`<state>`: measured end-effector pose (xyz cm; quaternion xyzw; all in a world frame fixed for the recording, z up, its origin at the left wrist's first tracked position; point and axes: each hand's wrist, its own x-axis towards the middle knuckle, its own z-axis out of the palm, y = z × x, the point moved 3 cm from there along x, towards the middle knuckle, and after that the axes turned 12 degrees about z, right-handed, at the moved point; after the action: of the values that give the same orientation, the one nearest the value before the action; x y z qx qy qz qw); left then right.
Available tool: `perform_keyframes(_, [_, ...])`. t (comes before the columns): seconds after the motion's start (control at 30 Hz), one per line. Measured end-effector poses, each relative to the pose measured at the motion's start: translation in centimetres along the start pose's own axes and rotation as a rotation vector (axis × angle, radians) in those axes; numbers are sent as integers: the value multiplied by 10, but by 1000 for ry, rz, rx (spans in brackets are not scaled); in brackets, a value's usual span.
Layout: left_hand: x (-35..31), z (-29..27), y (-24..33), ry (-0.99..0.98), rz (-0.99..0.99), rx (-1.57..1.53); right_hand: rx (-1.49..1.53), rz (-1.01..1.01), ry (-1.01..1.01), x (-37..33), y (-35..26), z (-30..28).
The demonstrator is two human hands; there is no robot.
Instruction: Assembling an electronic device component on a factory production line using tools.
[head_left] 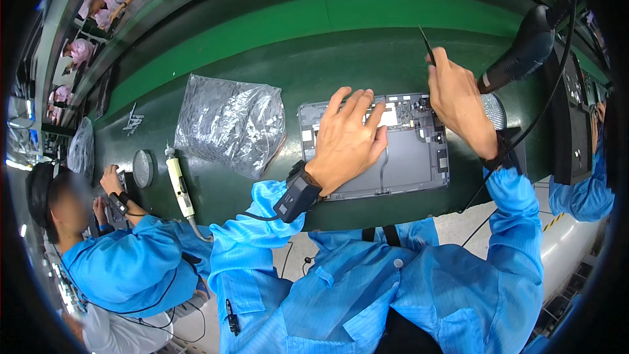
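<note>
An opened tablet-like device (413, 160) lies on the green bench in front of me, its grey inner shell and circuit board showing. My left hand (350, 134) rests on its left part, fingers spread over the upper edge and the board. My right hand (457, 95) is above the device's upper right corner, fingers closed round black tweezers (426, 42), whose thin tip points up and away from the device. A thin cable (384, 164) runs down the middle of the shell. The part of the board under my left hand is hidden.
Left of the device lies a clear plastic bag (229, 121), then a cream electric screwdriver (179, 187) and a round metal dish (142, 168). A black handheld tool (524, 46) with a cable stands at right, near a black rack (570, 124). A co-worker in blue (131, 255) sits left.
</note>
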<state>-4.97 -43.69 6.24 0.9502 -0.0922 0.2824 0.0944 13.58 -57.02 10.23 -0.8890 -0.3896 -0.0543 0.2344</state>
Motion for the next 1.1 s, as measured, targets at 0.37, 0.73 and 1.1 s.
perform_keyframes(0.37, [3,-4,-3,1,15,-39,462,-308,-215,-16,-12,-2])
perform_keyframes(0.73, [4,-9,-11,7,7,-110,371,-326,-69,-19,-16,27])
perform_keyframes(1.1, [8,-12,-20,-18,12,-174,346,-244,-68,-17,-24,24])
